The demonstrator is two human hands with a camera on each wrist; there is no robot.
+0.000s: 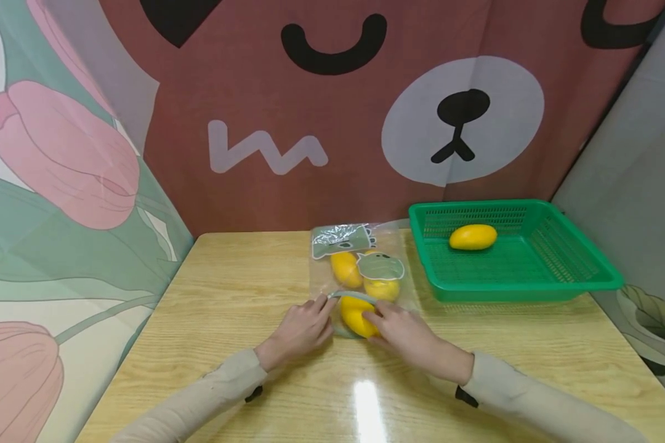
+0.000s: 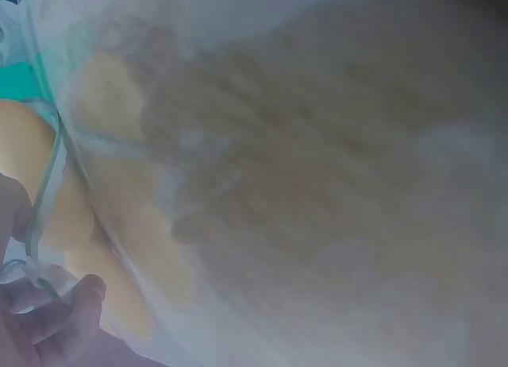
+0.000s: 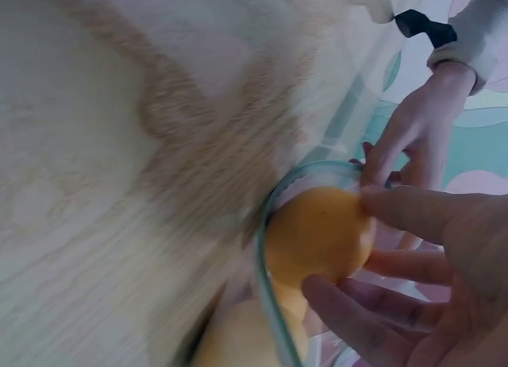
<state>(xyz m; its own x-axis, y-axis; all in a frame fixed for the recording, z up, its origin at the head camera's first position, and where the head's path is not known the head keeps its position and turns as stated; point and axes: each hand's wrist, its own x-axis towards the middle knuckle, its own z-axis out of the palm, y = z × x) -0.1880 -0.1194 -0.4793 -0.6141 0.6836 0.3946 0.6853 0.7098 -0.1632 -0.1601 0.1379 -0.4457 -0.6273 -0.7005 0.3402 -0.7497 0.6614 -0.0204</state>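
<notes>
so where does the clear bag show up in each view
Head: the clear bag, just below centre, left of the green basket.
Left wrist: left side, its green rim running downward.
Right wrist: lower middle, rim curving around a mango.
Shared landmark: the left hand, at the rim in all three.

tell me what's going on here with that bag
A person's left grip pinches the rim of a clear printed bag lying on the table, while their right grip holds a yellow fruit at the bag's open mouth. At least two more yellow fruits show farther inside the bag. A single yellow fruit lies in the green basket to the bag's right.
</notes>
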